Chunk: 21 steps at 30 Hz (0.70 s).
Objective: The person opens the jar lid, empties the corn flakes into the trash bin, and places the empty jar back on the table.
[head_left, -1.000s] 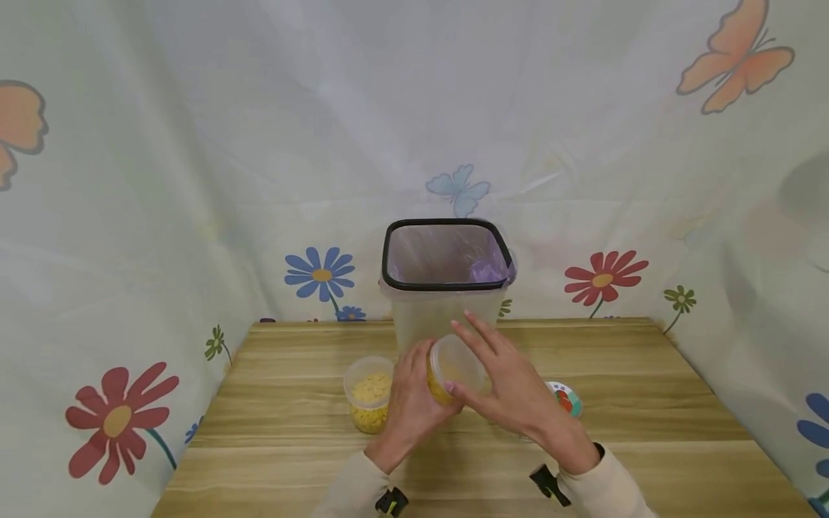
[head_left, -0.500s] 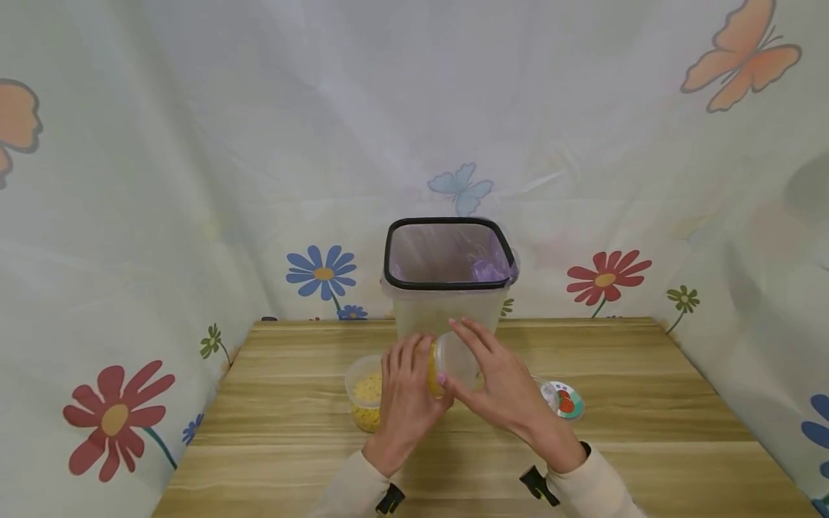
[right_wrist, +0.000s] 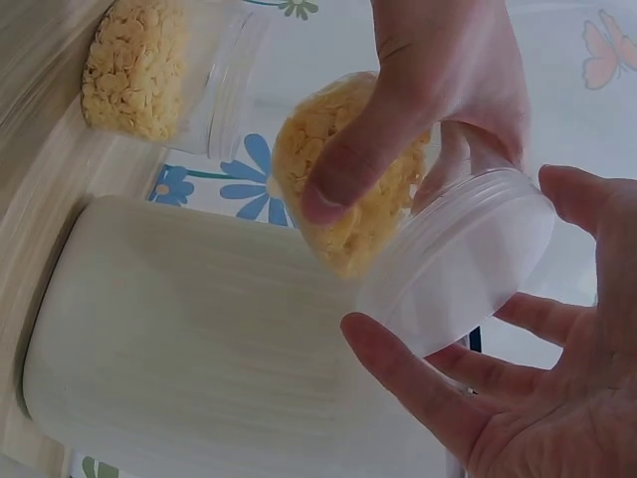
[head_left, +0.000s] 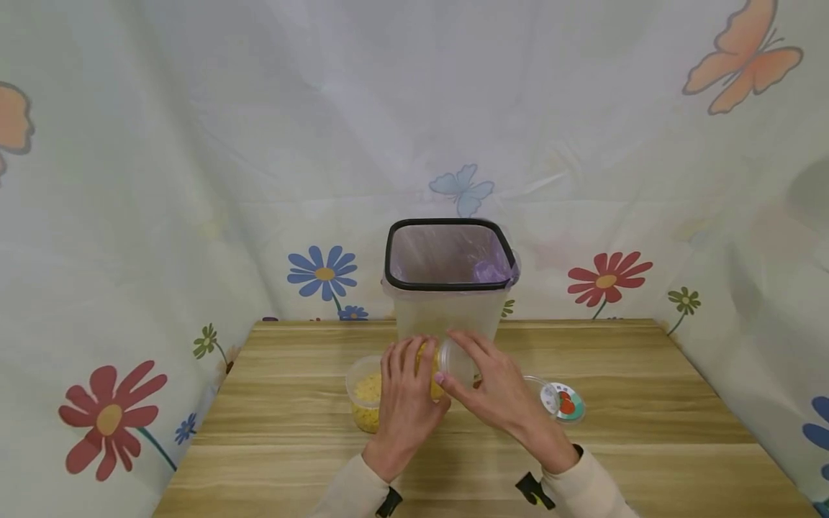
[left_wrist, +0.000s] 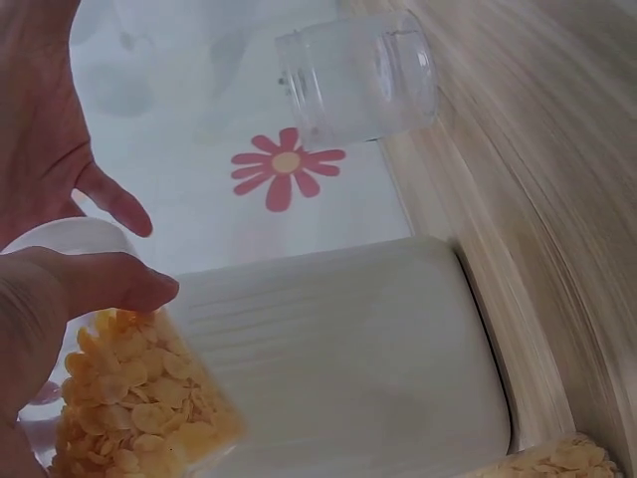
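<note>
While the left hand (head_left: 408, 403) is gripping a jar of yellow flakes (left_wrist: 149, 398), the right hand (head_left: 501, 392) is grasping the whitish lid (right_wrist: 478, 259) at the end of that jar. The left fingers are curling over the side of the jar, and the left thumb is pressing on it near the lid. The right thumb and forefinger are touching opposite edges of the lid, and the other right fingers are spreading beside it. Tilted over on its side, the jar is hanging between the two hands above the table (head_left: 259, 410), its lid end facing the right palm.

Just behind the hands, a bin (head_left: 447, 309) is standing upright with a black rim running around its top, and a purple bag (head_left: 492, 270) is lining the inside. On the left, partly hidden by the left hand, an open jar (right_wrist: 174, 80) is standing on the table, holding more yellow flakes. Over on the right, a clear jar (left_wrist: 358, 80) is standing near the right hand, and a round printed disc (head_left: 565, 403) with a red picture is showing beside it. A flowered curtain (head_left: 227, 108) is hanging behind everything.
</note>
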Tool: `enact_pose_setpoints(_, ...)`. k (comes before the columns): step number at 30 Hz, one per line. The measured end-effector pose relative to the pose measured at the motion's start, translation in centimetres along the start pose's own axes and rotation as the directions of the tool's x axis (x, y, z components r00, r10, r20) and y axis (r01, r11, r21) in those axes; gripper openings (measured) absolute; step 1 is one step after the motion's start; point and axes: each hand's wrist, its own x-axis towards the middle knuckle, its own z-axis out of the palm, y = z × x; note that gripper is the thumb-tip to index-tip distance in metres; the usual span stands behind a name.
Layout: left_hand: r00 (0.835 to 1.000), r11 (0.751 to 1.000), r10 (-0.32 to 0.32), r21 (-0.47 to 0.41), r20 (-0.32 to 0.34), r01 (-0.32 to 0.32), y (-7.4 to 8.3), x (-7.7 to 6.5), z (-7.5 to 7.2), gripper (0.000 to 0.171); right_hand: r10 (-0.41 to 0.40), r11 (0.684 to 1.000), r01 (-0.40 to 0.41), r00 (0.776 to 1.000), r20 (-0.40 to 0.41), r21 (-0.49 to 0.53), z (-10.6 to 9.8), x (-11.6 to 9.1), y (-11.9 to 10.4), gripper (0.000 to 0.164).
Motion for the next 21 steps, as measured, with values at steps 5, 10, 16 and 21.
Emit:
enact_pose_setpoints(5,1.000,1.000,0.001,-0.004,0.026,-0.001,-0.09,-0.19,0.04,0.090,-0.029,0.999,0.029,0.999,-0.019,0.020,0.30,-0.07,0.38,0.060)
enact_pose_setpoints(10,0.999,1.000,0.005,-0.010,0.043,-0.005,-0.24,-0.26,0.15,0.091,-0.051,0.998,0.052,0.998,-0.027,0.032,0.40,-0.10,0.76,0.059)
enact_pose_setpoints(16,0.999,1.000,0.012,-0.009,0.049,-0.012,-0.29,-0.22,0.20,0.091,-0.062,0.996,0.064,0.997,-0.042,0.062,0.22,-0.21,0.82,0.058)
enact_pose_setpoints(21,0.997,1.000,0.009,-0.006,0.077,-0.008,-0.24,-0.28,0.05,0.090,-0.091,0.992,0.096,0.994,-0.061,0.084,0.16,-0.37,0.95,0.057)
